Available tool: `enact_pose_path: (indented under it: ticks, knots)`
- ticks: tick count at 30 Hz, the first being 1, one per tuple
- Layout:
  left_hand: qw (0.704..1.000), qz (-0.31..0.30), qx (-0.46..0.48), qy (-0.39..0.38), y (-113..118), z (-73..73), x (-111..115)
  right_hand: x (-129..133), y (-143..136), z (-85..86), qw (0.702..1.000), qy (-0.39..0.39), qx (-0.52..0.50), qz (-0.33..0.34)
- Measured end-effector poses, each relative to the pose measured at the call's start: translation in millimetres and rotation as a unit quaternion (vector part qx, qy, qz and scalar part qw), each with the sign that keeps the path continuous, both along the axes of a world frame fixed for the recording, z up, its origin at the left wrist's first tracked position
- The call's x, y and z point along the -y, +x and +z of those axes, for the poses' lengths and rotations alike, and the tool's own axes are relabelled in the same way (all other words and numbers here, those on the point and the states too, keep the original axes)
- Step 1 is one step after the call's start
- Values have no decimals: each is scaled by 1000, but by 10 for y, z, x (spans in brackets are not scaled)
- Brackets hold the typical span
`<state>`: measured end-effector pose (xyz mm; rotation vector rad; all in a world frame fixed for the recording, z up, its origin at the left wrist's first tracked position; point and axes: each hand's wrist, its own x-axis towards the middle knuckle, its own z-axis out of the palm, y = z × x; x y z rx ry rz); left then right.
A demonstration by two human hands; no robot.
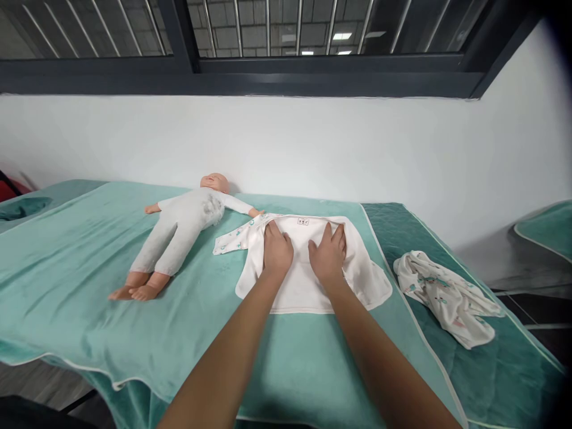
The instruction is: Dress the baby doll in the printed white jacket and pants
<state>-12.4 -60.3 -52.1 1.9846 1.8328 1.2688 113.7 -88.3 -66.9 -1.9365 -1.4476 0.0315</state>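
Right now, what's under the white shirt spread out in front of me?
Light green fabric shows around the white shirt, so the shirt appears to lie on it. Anything else directly beneath is covered and can't be seen.

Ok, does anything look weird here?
Yes, the doll has a grey patch on its white torso, maybe dirt or wear. The cloth on the right lies crumpled, unlike the spread-out shirt.

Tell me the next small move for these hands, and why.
Probably, the right hand should feel for the shirt's other sleeve: one printed sleeve lies spread out on the left, while no matching one shows on the right.
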Motion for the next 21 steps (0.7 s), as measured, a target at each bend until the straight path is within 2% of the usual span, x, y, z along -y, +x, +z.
enact_pose_path:
  ticks: [3,7,12,16,21]
  knots:
    - [1000,-25,-9,-3,9,12,-75,-7,47,40,1000,-15,12,-9]
    - [999,-18,3,-29,42,10,-235,-71,97,71,998,-43,41,-3]
    - [999,-10,6,-49,56,-79,-405,-261,163,-12,993,-100,65,12]
    - [999,7,-38,-39,79,-189,-432,-382,228,-108,982,-174,67,27]
    - [993,26,-104,-54,138,-246,-428,-425,282,-139,983,-171,69,23]
